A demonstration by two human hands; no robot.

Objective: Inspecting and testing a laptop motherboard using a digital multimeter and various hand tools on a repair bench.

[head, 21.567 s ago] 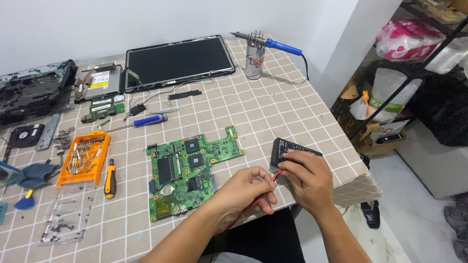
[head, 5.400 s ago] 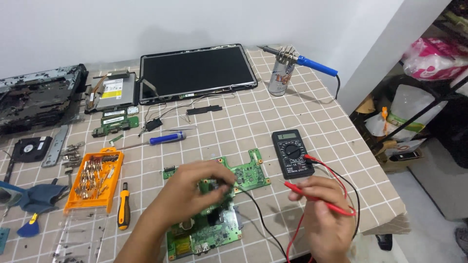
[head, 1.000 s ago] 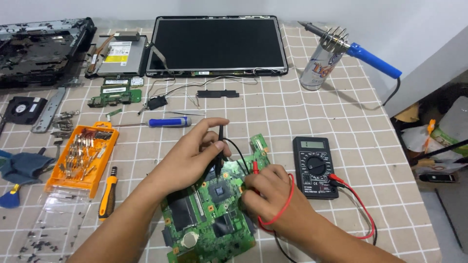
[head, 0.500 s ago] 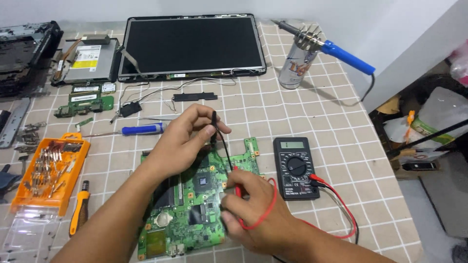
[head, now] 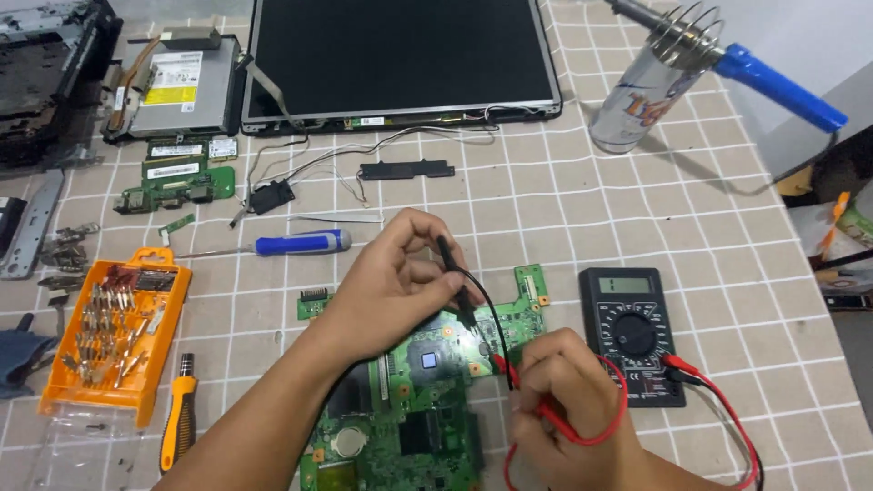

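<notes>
On the board we see the left hand pinching a black probe, the right hand pinching a red probe.

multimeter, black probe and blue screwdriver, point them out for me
multimeter (head: 634, 333), head view, on its round dial
black probe (head: 455, 277), head view, on its shaft below the left hand's fingers
blue screwdriver (head: 302, 243), head view, on its handle

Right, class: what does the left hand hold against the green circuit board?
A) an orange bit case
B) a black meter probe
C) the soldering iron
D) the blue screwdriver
B: the left hand pinches the black probe, tip down on the board; the screwdriver lies apart.
</notes>
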